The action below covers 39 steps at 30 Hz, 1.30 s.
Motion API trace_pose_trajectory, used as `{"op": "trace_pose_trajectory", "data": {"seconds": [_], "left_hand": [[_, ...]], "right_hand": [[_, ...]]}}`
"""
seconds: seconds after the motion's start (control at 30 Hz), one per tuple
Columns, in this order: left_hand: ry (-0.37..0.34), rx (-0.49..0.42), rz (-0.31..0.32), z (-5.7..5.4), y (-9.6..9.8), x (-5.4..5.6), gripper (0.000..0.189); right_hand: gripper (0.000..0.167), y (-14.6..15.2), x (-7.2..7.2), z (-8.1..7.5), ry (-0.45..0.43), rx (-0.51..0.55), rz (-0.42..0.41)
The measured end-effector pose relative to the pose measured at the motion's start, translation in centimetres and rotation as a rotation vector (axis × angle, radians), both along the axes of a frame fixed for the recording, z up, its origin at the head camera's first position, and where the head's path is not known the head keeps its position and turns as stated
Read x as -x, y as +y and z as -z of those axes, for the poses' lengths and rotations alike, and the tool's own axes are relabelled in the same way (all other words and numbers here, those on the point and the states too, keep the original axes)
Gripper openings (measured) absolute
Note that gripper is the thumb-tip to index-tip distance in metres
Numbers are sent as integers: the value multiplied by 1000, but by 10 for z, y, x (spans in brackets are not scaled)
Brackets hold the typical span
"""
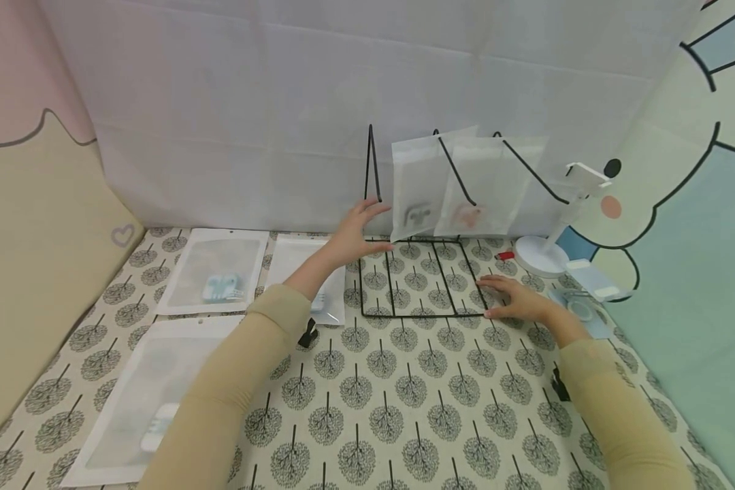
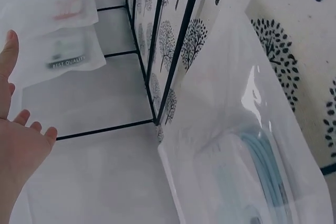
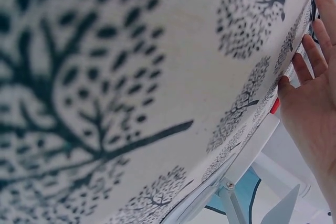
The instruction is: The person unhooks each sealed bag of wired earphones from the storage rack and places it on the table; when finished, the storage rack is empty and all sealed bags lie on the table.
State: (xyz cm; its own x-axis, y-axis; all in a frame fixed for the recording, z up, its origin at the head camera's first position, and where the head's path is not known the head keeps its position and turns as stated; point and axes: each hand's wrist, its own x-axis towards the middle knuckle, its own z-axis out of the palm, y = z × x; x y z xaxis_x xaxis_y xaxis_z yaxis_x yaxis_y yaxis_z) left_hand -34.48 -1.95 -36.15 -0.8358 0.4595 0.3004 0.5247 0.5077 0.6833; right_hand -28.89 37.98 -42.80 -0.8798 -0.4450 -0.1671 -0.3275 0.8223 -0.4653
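Note:
A black wire rack (image 1: pixel 409 316) stands on the tree-print tablecloth, with upright hooks along its back. Two frosted white pouches (image 1: pixel 418 170) hang from it, one showing a dark item inside and the other a reddish one. Near the leftmost hook, my left hand (image 1: pixel 349 235) has its fingers and thumb spread beside the nearer pouch's left edge. In the left wrist view that hand (image 2: pixel 23 140) holds nothing. My right hand (image 1: pixel 517 299) rests at the right side of the rack's base, fingertips at the wire; in the right wrist view its fingers (image 3: pixel 313 56) look extended.
On the left lie several frosted pouches (image 1: pixel 208 262), with pale blue or white coiled items inside. A white stand (image 1: pixel 542 257) is at the back right, by a small red object (image 1: pixel 505 256). Black clips (image 1: pixel 308 333) sit on the cloth. A white curtain (image 1: pixel 239 136) hangs behind.

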Motion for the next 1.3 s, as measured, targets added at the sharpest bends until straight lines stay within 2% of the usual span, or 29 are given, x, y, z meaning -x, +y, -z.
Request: {"op": "trace_pose_trajectory", "data": {"seconds": [0.17,0.37,0.5,0.7,1.07,1.3], "left_hand": [[-39,-20,-3,1,9,5,83],[-64,-65,44,6,16,11,82],[-70,-53,54,7,19,13,80],[-66,-8,27,11,21,12,78],[-48,-67,-22,17,20,8,75],[-24,-102,-48,14,13,2,75]], "right_hand": [[82,-1,0,-2,11,-2,-7],[81,-4,-2,-2,20,6,-20],[80,-4,-3,-1,30,7,-31],[79,-5,-3,-3,36,5,-30],[79,-6,-5,-3,33,-5,-39],[79,-7,-6,-3,37,4,-44]]}}
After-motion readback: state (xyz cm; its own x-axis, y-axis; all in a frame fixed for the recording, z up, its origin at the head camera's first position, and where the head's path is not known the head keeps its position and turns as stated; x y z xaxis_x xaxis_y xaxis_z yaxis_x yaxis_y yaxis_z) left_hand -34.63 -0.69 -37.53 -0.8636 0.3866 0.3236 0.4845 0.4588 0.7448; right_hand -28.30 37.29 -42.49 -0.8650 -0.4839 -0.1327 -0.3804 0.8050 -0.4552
